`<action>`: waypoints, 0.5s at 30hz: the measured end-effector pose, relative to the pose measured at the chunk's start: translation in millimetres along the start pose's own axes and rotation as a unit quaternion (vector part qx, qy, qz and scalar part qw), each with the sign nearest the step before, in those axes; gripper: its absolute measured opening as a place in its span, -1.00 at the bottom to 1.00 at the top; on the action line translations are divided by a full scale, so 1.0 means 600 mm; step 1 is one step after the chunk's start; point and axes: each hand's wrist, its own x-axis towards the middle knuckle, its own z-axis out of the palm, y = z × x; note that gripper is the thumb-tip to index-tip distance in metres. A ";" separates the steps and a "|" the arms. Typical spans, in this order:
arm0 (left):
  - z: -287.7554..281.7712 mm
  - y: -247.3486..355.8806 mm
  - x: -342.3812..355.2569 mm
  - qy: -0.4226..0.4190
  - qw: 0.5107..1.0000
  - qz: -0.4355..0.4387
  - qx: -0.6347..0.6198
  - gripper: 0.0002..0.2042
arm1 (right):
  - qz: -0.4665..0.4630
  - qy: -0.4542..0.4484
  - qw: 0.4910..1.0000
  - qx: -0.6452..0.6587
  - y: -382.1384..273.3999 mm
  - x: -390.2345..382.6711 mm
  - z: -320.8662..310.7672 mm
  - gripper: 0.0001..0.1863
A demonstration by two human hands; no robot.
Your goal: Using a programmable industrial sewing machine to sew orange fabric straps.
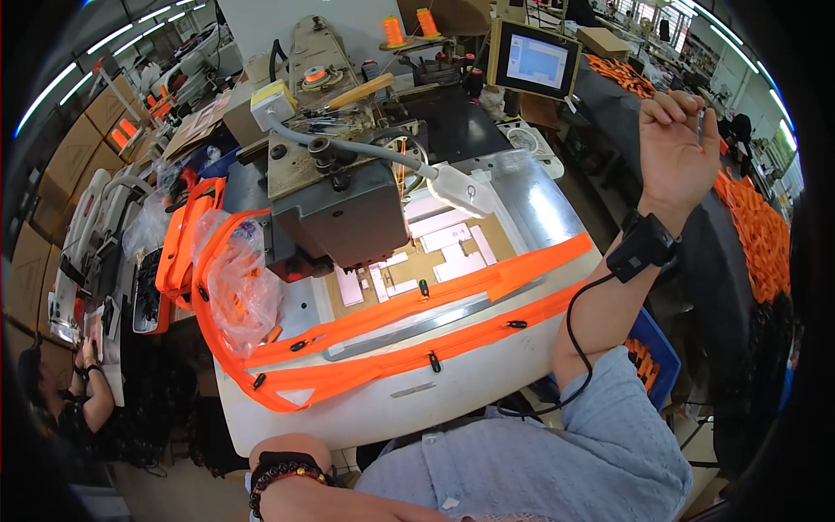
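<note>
My right hand is raised at the right, above the dark side table, palm showing. Its fingers are apart and loosely bent, and I see nothing held in them. A black device is strapped to that wrist, with a cable running down. My left hand is low at the front edge of the white table, beaded bracelet at the wrist; its fingers are hidden. Bright orange zipper strips with several black sliders loop across the table. They pass in front of the sewing machine head.
Under the machine lies a brown template with pale pads on a metal plate. A lit lamp hangs over it. A screen stands behind. Orange pieces are heaped at right; a blue bin sits below. Another person works at far left.
</note>
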 end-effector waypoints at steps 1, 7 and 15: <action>0.010 -0.005 -0.003 0.014 1.000 0.014 0.010 -0.64 | 0.003 -0.001 1.000 0.001 0.002 0.001 0.001 -0.82; 0.000 0.003 0.004 -0.004 1.000 0.005 0.001 -0.65 | 0.030 -0.024 0.999 0.007 -0.003 0.005 -0.012 -0.76; 0.001 0.002 0.007 -0.012 1.000 0.004 -0.011 -0.64 | 0.001 0.001 1.000 -0.005 -0.004 0.004 -0.009 -0.77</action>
